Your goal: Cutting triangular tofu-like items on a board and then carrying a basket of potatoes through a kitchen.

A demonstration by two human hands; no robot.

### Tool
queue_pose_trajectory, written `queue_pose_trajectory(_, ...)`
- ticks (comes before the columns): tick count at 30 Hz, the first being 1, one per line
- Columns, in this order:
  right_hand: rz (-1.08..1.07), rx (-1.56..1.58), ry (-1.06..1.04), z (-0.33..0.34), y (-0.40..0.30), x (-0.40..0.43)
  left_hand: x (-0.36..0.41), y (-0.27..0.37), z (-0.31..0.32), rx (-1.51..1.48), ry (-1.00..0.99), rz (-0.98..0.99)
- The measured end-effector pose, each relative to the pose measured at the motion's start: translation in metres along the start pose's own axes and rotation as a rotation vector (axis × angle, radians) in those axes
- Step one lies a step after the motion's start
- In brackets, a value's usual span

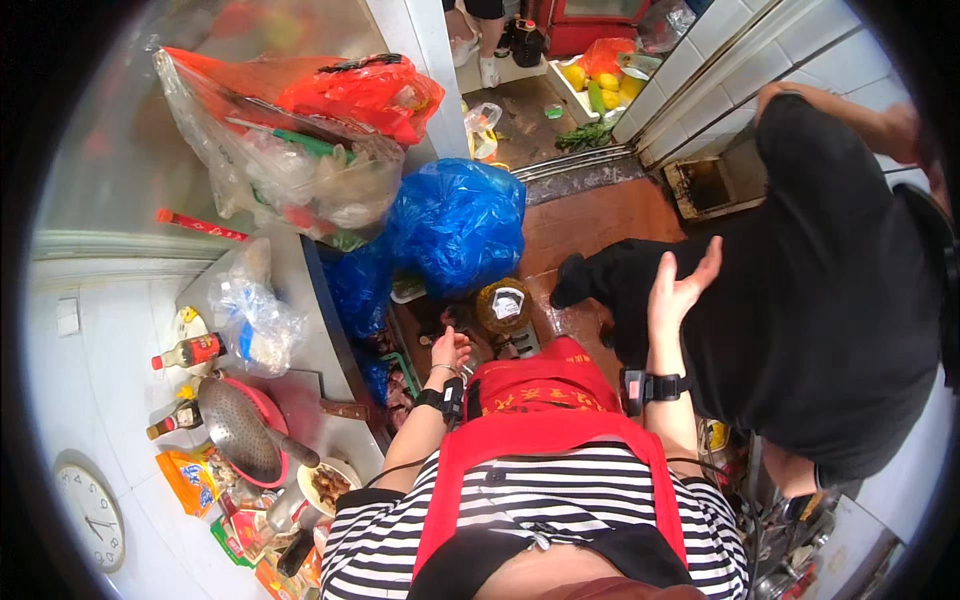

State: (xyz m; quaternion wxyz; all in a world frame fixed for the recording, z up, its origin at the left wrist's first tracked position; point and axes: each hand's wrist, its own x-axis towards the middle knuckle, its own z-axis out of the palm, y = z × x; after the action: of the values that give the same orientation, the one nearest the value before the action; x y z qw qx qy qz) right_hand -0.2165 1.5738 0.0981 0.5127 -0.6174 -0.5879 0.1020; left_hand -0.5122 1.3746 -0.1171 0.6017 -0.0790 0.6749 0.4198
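Note:
My left hand (450,349) hangs beside the counter, fingers loosely curled and nothing visible in it. Close by on the floor stands a large plastic jar (504,306) with a white label. My right hand (679,294) is raised, palm bare and fingers apart, close to the black clothing (814,300) of another person. Whether it touches that clothing cannot be told. Each of my wrists wears a strapped device. A red apron (547,386) covers my front. Ahead sits a bulging blue plastic bag (459,221).
On the left counter (341,300) are a perforated metal ladle (236,431), a pink basin (279,450), sauce bottles (191,351) and a bowl of food (330,484). Clear and red bags (300,157) bulge above. A white crate of produce (559,79) lies past the doorway track (574,163).

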Motion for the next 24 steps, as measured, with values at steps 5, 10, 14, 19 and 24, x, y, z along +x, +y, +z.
queue_pose_trajectory(5, 0.176, -0.072, 0.375, -0.001, 0.077, 0.061, 0.013, -0.004, -0.009, -0.078, 0.030, -0.019)
queue_pose_trajectory(10, 0.307, 0.050, 0.230, 0.058, 0.095, 0.112, 0.020, -0.009, -0.005, -0.157, 0.186, -0.123)
queue_pose_trajectory(14, 0.384, 0.231, -0.012, 0.153, 0.125, 0.154, 0.034, -0.001, 0.020, -0.211, 0.258, -0.152)
queue_pose_trajectory(19, 0.375, 0.349, -0.308, 0.272, 0.193, 0.239, 0.078, 0.058, 0.110, -0.207, 0.320, -0.102)
queue_pose_trajectory(24, 0.427, 0.164, -0.652, 0.314, 0.219, 0.295, 0.120, 0.141, 0.232, -0.187, 0.175, -0.169)
